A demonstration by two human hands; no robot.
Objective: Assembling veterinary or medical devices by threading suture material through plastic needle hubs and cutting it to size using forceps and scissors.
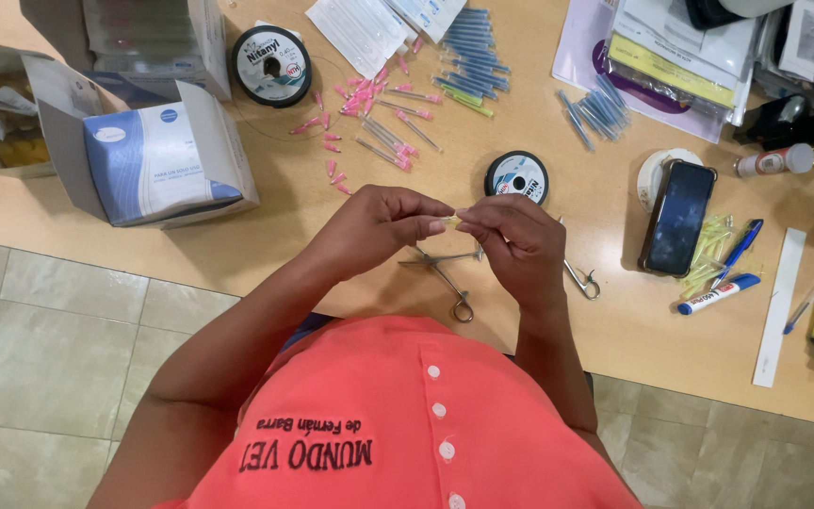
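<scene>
My left hand point(379, 224) and my right hand point(511, 240) meet fingertip to fingertip above the wooden table point(266, 240). Between them they pinch a small yellow-green needle piece point(453, 221), mostly hidden by the fingers. Under my hands lies a metal needle holder point(445, 273), and small scissors point(581, 280) rest just right of my right hand. A black thread spool point(517, 176) sits just beyond my fingers. Several pink-hubbed needles point(379, 132) are scattered farther back.
A second black spool point(271, 64) lies at the back left beside an open box of blue-white packets point(157, 160). Blue-capped needles point(473, 57) lie at the back. A phone point(677, 217), markers point(720, 293), a white strip point(779, 306) and papers point(671, 57) fill the right side.
</scene>
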